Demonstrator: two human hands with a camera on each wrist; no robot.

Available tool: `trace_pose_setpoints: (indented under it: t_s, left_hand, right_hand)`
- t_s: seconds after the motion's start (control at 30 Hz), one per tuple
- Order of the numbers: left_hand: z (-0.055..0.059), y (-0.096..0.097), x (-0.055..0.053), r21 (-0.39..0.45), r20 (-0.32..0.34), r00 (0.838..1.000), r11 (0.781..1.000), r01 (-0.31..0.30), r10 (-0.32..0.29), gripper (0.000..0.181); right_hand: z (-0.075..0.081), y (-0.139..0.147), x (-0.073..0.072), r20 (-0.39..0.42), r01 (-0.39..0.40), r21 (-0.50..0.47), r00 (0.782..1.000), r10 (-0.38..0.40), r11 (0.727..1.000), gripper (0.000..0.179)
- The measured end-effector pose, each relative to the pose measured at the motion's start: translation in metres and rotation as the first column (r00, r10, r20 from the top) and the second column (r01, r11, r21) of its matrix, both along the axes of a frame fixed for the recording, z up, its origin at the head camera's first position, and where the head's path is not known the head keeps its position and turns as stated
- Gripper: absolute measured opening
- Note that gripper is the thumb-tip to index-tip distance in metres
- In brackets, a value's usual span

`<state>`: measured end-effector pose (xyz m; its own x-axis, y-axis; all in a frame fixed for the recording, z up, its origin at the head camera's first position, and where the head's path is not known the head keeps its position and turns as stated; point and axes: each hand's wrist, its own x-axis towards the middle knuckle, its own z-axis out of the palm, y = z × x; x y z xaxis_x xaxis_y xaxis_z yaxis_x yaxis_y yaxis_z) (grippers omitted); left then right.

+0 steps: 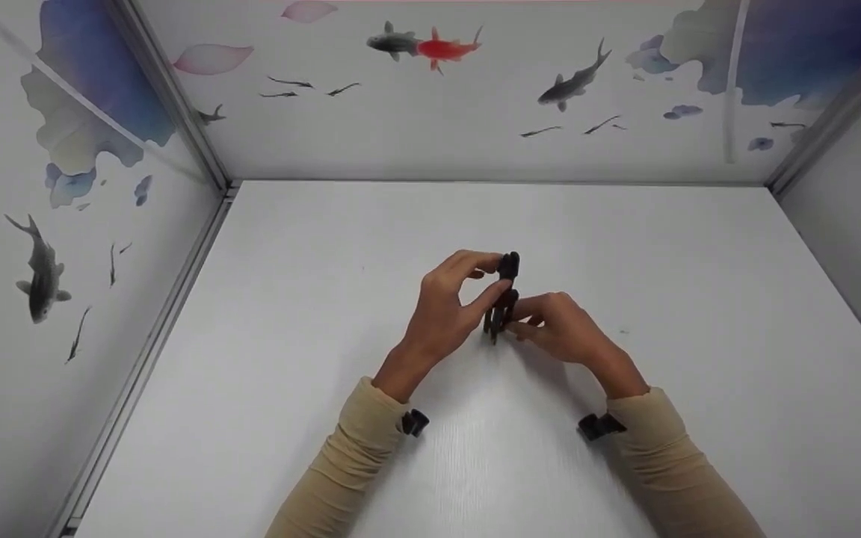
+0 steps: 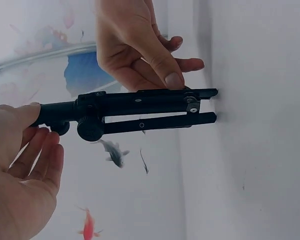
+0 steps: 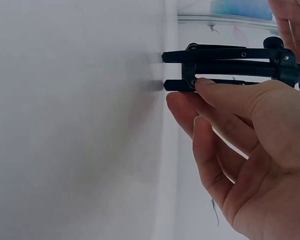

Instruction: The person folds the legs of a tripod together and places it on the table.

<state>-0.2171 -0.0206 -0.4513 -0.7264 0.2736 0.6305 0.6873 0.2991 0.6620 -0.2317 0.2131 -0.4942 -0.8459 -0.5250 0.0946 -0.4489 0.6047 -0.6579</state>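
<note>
A small black tripod with its legs folded close together stands nearly upright in the middle of the white table. Its feet touch or almost touch the table surface. My left hand holds the top, thumb and fingers around the upper tube, as the left wrist view shows beside a round knob. Lower down, my right hand pinches one leg between thumb and index finger, close to the foot. In the right wrist view its other fingers curl loosely below the leg. Part of the left hand shows at that view's edge.
The white table is bounded by a back panel and side panels printed with fish and blue patches. A metal rail runs along the left edge. Black wrist cameras sit on both beige sleeves.
</note>
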Motion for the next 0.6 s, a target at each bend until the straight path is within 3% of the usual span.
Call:
trace_pose_setpoints:
  t_s: [0.23, 0.6]
  left_hand:
    - [0.003, -0.007, 0.000, 0.006, -0.017, 1.000, 1.000, 0.017, -0.017, 0.029]
    - [0.006, -0.015, -0.004, 0.054, 0.041, 0.998, 0.997, 0.049, -0.051, 0.035]
  right_hand:
    - [-0.001, 0.001, 0.001, 0.017, 0.009, 0.019, 1.000, -0.009, 1.000, 0.020]
    - [0.000, 0.004, -0.001, 0.010, -0.025, 0.006, 1.000, 0.025, 1.000, 0.017]
